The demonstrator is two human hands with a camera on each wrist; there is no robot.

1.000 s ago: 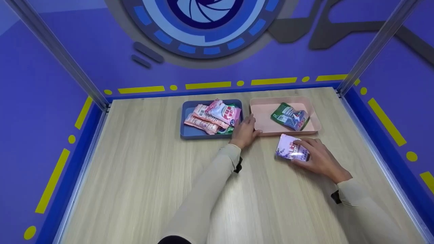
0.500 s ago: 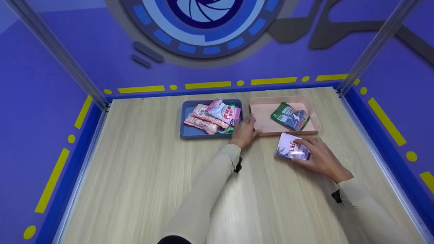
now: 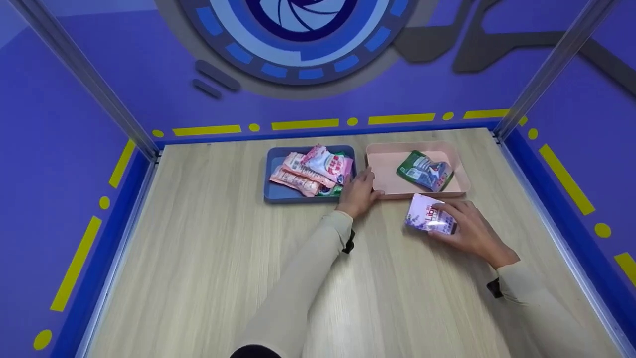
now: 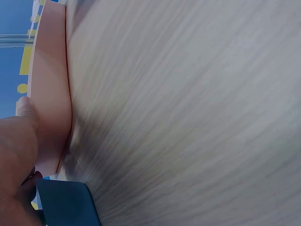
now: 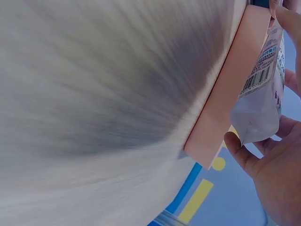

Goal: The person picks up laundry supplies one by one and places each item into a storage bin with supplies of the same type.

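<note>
My right hand [image 3: 472, 231] pinches a small purple Liby pouch [image 3: 422, 214] in front of the pink tray [image 3: 387, 186]. Thumb and fingers sit at its right side, and its printed front faces up. The right wrist view gives the barcoded back of the pouch [image 5: 258, 77], above the tray's wall. My left hand [image 3: 357, 195] rests at the gap between the two trays. Its thumb [image 4: 27, 108] lies on the pink tray's rim, and its other fingers reach along the side near the blue tray [image 3: 293, 200]. A green pouch [image 3: 425, 170] lies inside the pink tray.
Several pink packets [image 3: 298, 181] are piled in the blue tray, with a pink-and-white one [image 3: 325, 164] on top and green packaging under them. Both trays stand at the back of the wooden table [image 3: 208, 238]. Blue panels [image 3: 64, 164] wall it in.
The purple pouch has tilted and risen very slightly, moving a touch to the right with my right hand. My left hand and both trays stay where they were.
</note>
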